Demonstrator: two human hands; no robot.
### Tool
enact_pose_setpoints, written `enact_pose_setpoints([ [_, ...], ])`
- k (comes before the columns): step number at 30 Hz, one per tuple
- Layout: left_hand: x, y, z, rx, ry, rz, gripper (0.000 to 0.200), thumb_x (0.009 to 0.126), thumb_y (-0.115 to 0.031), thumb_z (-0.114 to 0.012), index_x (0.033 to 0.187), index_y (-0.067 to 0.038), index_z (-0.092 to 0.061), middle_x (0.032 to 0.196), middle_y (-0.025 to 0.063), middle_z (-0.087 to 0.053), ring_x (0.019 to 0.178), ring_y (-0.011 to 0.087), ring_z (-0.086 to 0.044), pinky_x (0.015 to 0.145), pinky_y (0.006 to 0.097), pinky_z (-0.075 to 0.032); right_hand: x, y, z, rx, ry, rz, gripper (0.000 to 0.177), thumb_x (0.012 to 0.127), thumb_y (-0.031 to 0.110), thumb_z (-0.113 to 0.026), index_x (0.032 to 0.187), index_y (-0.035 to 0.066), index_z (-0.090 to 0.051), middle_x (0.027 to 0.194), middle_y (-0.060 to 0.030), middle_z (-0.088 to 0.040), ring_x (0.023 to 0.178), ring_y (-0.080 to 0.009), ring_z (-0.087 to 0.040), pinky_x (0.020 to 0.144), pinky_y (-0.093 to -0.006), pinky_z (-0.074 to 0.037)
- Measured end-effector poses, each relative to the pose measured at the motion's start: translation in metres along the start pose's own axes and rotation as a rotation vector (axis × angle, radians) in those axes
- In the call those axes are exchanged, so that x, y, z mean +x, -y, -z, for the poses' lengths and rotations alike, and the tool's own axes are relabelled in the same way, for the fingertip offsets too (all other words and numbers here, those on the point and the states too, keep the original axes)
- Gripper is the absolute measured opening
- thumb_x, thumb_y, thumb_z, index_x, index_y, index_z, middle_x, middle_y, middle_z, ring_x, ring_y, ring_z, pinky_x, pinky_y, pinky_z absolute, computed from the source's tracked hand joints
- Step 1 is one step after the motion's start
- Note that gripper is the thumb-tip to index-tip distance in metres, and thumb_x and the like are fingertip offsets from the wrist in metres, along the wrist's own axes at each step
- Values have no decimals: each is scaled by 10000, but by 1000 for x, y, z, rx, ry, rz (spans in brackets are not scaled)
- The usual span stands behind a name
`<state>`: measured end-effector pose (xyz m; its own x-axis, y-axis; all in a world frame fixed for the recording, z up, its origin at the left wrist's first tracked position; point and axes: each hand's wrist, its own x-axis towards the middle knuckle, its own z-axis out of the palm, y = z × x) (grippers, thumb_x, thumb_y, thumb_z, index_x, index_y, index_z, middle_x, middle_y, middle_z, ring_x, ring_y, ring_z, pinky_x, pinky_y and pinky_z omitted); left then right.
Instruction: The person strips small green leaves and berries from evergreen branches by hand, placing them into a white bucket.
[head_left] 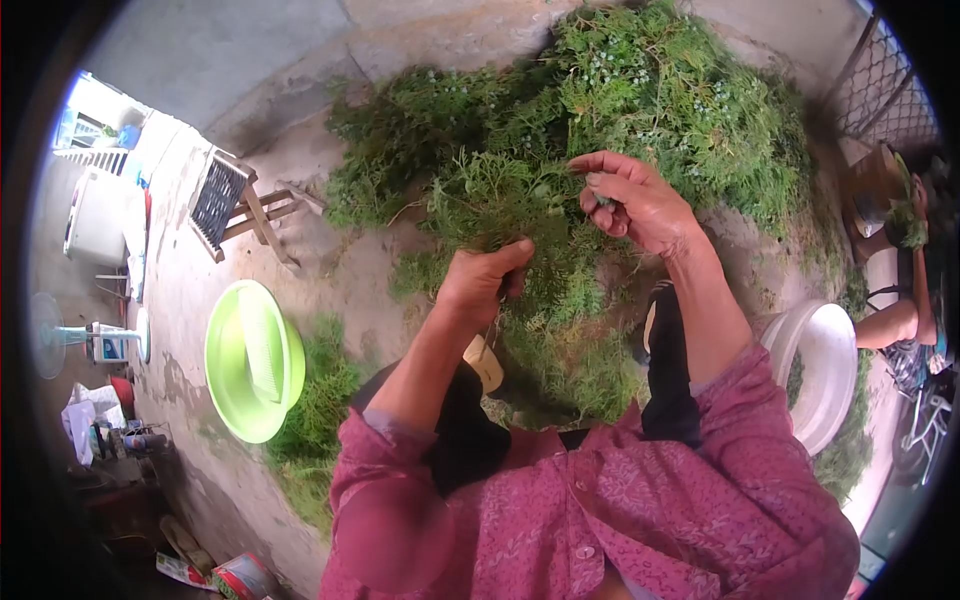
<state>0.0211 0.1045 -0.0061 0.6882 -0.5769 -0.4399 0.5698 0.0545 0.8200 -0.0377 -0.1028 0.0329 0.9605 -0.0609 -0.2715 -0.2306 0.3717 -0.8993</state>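
My left hand [487, 280] is closed around the stem of a leafy evergreen branch [500, 195], which fans out upward in front of me. My right hand [640, 205] is just right of that branch, index finger stretched out and the other fingers curled in. A bit of blue-green shows in the curled fingers and looks like small cones. A large heap of evergreen branches [690, 120] dotted with pale blue-green cones lies beyond both hands. More cut greenery [580, 365] covers the floor between my feet.
A lime-green basin [222, 375] leans on greenery at left, near a low folding stool [225, 205]. A whitish plastic bucket [835, 375] stands at my right. Beyond it, another person's arm [890, 322] shows beside a sprig. A fan [50, 335] and clutter line the left.
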Motion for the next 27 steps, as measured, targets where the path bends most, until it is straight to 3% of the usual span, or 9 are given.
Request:
enact_pose_setpoints([
  [4, 0, 0, -3, 7, -10, 33, 116, 742, -101, -652, 815, -52, -577, 635, 1, -529, 468, 91, -461, 392, 225, -337, 2, -10, -8, -253, -30, -24, 293, 787, 157, -597, 1032, 16, -523, 706, -5, -555, 550, -46, -506, 428, -172, -372],
  [13, -5, 2, -9, 102, 70, -31, 134, 752, -127, -654, 811, -45, -566, 626, -2, -510, 462, 90, -434, 394, 226, -327, 9, -24, -12, -204, -29, -26, 272, 785, 197, -635, 981, 40, -530, 659, 38, -525, 500, -24, -470, 395, -152, -327],
  [16, -8, -3, -14, 165, 80, -27, 178, 789, -200, -635, 817, -43, -557, 624, 2, -505, 461, 91, -424, 391, 228, -318, 6, -21, -14, -202, -62, 7, 232, 785, 186, -634, 945, 46, -540, 644, 39, -520, 490, -23, -467, 389, -156, -324],
  [20, -15, -9, -22, 265, -60, 6, 304, 831, -342, -571, 824, -38, -557, 594, 6, -485, 463, 93, -417, 397, 232, -309, 5, -21, -10, -203, -4, 6, 195, 786, 190, -634, 898, 52, -554, 629, 42, -517, 482, -24, -462, 393, -159, -331],
  [26, -12, -5, -25, 270, -66, -21, 335, 853, -362, -532, 811, -30, -547, 542, -2, -427, 437, 92, -360, 380, 247, -276, 6, -27, -10, -431, -192, 205, 144, 800, 161, -583, 770, 20, -581, 623, 1, -538, 460, -54, -465, 407, -199, -363],
  [27, -13, -5, -26, 276, -32, -22, 322, 857, -352, -530, 810, -33, -542, 529, -7, -407, 427, 90, -344, 370, 248, -267, 7, -25, -6, -439, -312, 250, 146, 798, 152, -583, 741, 17, -578, 607, -1, -530, 451, -60, -465, 405, -205, -366],
])
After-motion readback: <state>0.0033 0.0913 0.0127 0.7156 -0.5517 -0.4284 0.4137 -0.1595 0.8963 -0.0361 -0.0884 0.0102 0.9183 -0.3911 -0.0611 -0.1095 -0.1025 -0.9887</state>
